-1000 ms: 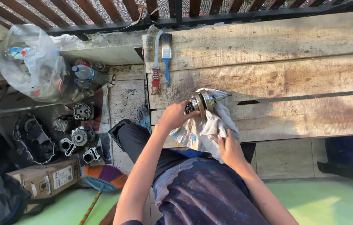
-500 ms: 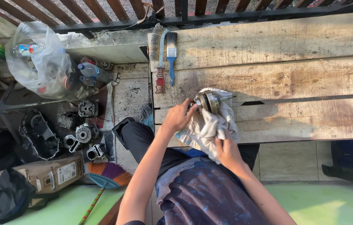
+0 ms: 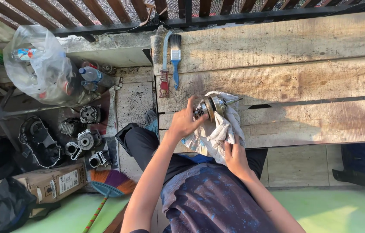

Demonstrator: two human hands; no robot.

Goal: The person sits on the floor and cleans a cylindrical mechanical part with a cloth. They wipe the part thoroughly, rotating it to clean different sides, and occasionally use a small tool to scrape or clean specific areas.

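Here's the metal gear assembly [image 3: 214, 105], a round toothed part with a shaft, lying on its side on a crumpled white rag [image 3: 217, 129] at the near edge of the wooden plank worktop [image 3: 303, 73]. The left hand [image 3: 184, 123] is on its near end, fingers closed around the small toothed tip of the shaft. Just below the assembly, the right hand [image 3: 234, 157] grips the hanging part of the rag, fingers bunched tight on the cloth.

Above the assembly, further along the planks, lies a blue-handled paintbrush [image 3: 175, 58], and just beside it a wire brush with a red grip [image 3: 164, 64]; both are well apart from the rag.

Left of the assembly, down on the floor, there's a cluster of grey engine parts [image 3: 83, 138] with a dark engine cover [image 3: 40, 142] beside them. Beyond those, a clear plastic bag [image 3: 40, 69] stuffed with bottles. Below the engine parts sits a cardboard box [image 3: 40, 185], a black bag [image 3: 7, 207] leaning on it, and a colourful broom head [image 3: 111, 183] just to its right. A dark slatted railing [image 3: 234, 11] runs along the far edge of the worktop.
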